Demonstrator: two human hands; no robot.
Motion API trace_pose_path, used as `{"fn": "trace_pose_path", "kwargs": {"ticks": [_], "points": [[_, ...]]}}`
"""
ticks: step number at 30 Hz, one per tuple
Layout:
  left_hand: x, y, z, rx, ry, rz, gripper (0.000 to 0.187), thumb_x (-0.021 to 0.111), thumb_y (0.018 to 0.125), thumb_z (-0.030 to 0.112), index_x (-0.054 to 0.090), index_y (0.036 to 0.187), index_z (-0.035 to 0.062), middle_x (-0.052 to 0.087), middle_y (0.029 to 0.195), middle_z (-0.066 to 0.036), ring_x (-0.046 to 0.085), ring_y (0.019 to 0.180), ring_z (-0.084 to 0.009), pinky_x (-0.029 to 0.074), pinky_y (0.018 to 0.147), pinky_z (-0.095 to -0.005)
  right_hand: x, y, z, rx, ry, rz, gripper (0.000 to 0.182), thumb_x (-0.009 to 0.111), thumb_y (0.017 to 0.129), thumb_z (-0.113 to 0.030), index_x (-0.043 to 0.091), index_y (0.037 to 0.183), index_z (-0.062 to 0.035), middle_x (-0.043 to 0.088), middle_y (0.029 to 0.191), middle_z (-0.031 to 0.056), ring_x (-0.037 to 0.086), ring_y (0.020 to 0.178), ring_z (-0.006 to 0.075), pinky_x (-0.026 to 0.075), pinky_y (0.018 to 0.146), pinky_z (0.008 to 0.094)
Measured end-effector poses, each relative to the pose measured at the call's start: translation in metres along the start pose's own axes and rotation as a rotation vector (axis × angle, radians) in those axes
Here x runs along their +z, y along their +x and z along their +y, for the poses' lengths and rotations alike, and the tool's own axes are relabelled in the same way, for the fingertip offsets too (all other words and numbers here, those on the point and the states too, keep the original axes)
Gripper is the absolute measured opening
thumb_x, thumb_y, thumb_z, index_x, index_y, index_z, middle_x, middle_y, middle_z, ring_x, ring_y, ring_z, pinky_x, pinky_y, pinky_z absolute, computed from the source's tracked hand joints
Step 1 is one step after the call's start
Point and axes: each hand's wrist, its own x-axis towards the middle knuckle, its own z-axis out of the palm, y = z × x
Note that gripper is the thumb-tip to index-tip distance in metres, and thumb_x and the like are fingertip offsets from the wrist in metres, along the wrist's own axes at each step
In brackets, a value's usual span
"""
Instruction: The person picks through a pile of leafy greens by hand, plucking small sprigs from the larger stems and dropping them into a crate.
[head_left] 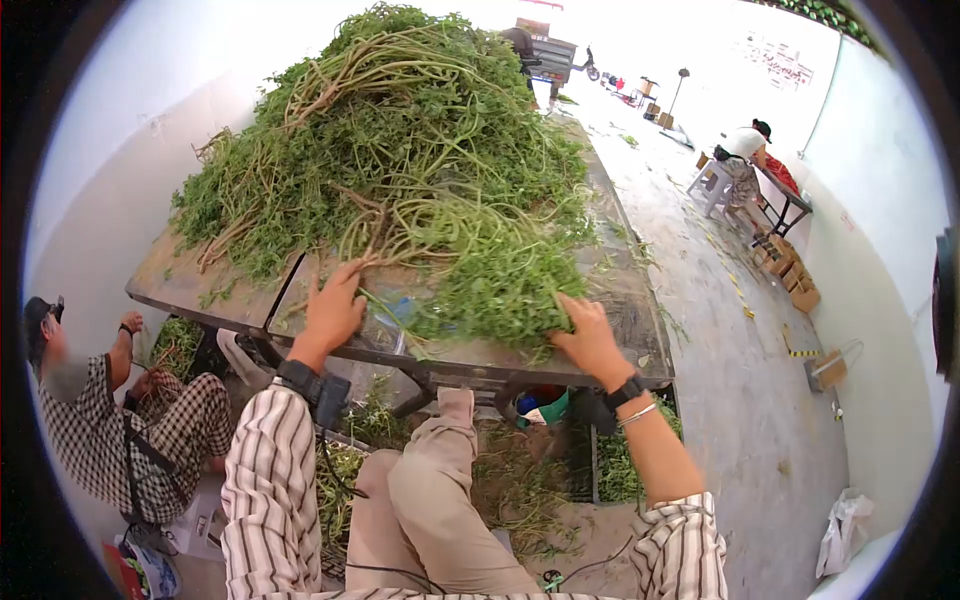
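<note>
A tall heap of leafy green stems covers much of the worn table. Nearer the front edge lies a smaller bunch of greens, its pale stems pointing left and its leaves to the right. My left hand is at the stem side, fingers apart on the tabletop beside the stem ends. My right hand rests against the right side of the leafy part, its fingertips partly hidden in the leaves. Whether they grip any is unclear.
A seated person in checked clothes is at the left, beside more greens. Crates of greens stand under the table. Another person bends over a small table at the right, near cardboard boxes.
</note>
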Motion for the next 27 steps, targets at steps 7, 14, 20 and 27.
{"fn": "trace_pose_path", "kwargs": {"ticks": [7,14,20,27], "points": [[-0.006,0.026,-0.038,-0.116,-0.049,-0.105,0.052,0.053,0.083,0.014,0.042,0.133,0.0085,0.034,0.142,-0.011,0.033,0.128,-0.0326,0.021,0.108,-0.048,0.031,0.011,-0.074,-0.143,0.056,0.018,0.043,0.069,0.07,-0.014,0.054,0.108,-0.0015,0.05,0.101,0.0174,0.045,0.099,0.0363,0.042,0.083,0.0435],[-0.03,-0.001,0.015,0.068,-0.037,0.138,0.047,0.055,0.078,0.014,0.05,0.123,0.0033,0.044,0.131,-0.017,0.036,0.123,-0.0373,0.027,0.104,-0.0471,0.056,0.024,-0.098,-0.184,0.09,0.051,0.04,0.071,0.069,-0.016,0.053,0.102,-0.0004,0.048,0.099,0.0171,0.045,0.097,0.0355,0.043,0.082,0.0431],[-0.017,-0.015,0.104,0.426,-0.254,0.062,0.076,0.067,0.076,0.04,0.033,0.138,0.0111,0.033,0.142,-0.012,0.02,0.134,-0.035,0.018,0.109,-0.0497,0.052,0.017,-0.096,-0.165,0.067,0.027,0.042,0.072,0.07,-0.017,0.053,0.103,0.0012,0.049,0.1,0.0174,0.045,0.098,0.0358,0.043,0.081,0.0442],[0.026,-0.012,0.124,0.275,-0.199,-0.033,0.085,0.068,0.072,0.05,0.029,0.141,0.0194,0.018,0.148,-0.006,0.008,0.137,-0.0329,0.011,0.106,-0.0609,0.017,0.0,-0.076,-0.073,0.129,-0.038,0.055,0.071,0.07,-0.017,0.049,0.119,-0.0028,0.048,0.107,0.0196,0.045,0.102,0.0388,0.042,0.086,0.0445]]}}
